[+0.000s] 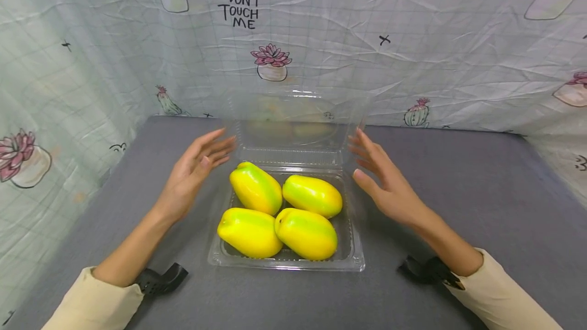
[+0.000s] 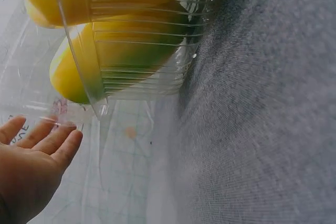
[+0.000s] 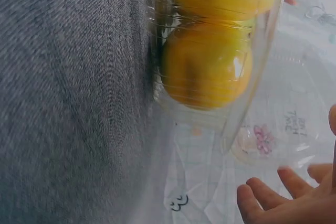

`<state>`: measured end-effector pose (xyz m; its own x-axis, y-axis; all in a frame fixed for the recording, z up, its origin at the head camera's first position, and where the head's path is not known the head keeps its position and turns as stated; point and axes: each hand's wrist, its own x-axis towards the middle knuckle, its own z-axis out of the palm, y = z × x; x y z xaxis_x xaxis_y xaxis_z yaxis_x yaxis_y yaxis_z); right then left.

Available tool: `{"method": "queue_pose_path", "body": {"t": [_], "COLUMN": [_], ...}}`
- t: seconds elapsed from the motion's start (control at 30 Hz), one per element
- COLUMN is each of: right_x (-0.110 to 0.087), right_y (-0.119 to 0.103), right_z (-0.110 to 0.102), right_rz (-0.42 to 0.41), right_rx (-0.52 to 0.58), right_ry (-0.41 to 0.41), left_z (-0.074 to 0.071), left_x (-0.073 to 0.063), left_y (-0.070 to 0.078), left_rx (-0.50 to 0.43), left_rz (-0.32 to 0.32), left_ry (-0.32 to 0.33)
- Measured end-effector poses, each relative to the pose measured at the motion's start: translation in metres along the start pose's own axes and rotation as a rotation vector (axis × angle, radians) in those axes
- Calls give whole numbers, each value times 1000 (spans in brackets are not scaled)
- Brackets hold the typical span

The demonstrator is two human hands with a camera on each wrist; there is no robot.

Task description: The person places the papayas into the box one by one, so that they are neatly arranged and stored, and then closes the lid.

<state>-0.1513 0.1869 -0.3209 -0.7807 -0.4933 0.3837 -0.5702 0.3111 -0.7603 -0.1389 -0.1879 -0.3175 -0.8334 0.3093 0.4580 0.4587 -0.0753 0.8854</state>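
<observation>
A clear plastic clamshell box (image 1: 286, 265) sits at the middle of the table, its hinged lid (image 1: 291, 141) standing up at the back. Inside its base lie several glossy yellow-green mangoes (image 1: 306, 233), arranged in two rows. My left hand (image 1: 187, 177) hovers by the lid's left side, fingers extended and palm turned inward. On the opposite side, my right hand (image 1: 387, 182) is held the same way, fingertips close to the lid's right edge. Neither hand holds anything. Each wrist view shows a mango (image 2: 79, 72) through the ribbed wall of the base, with fingers spread near the lid.
A grey cloth-covered table (image 1: 458, 182) extends around the box. Behind it hangs a pale curtain (image 1: 321, 24) printed with potted plants and lettering, which continues along the left and right sides. Dark straps (image 1: 162, 278) are on both wrists below cream sleeves.
</observation>
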Motion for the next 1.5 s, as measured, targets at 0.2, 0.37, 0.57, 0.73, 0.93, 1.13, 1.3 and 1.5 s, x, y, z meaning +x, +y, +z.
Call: {"method": "queue_pose_path", "body": {"t": [0.2,0.37,0.57,0.73,0.93,1.13,1.3,1.5], "right_x": [-5,-9,-20,-29,-41,-42,-43,-49], "right_y": [-6,-7,-7,-8,-7,-4,-2,-11], "right_z": [-1,0,-3,-5,-6,-4,-1,3], "right_rz": [-25,-40,14,36,81,-10,-64,-2], "right_rx": [5,3,-61,-120,-164,-129,-102,-37], "right_ry": [-41,-71,-176,-198,-219,-249,-255,-278], "left_z": [1,2,-1,-2,-5,-6,-2,1], "left_x": [-8,-16,-25,-30,-38,-42,-42,-46], "left_y": [5,6,5,5,7,6,7,11], "left_rx": [-16,-31,-30,-24,1,-44,-25,73], "left_rz": [2,16,35,23,-66,-90,-75,-130], "left_ry": [-18,-47,-148,-218,-287,-317,-315,-300]}}
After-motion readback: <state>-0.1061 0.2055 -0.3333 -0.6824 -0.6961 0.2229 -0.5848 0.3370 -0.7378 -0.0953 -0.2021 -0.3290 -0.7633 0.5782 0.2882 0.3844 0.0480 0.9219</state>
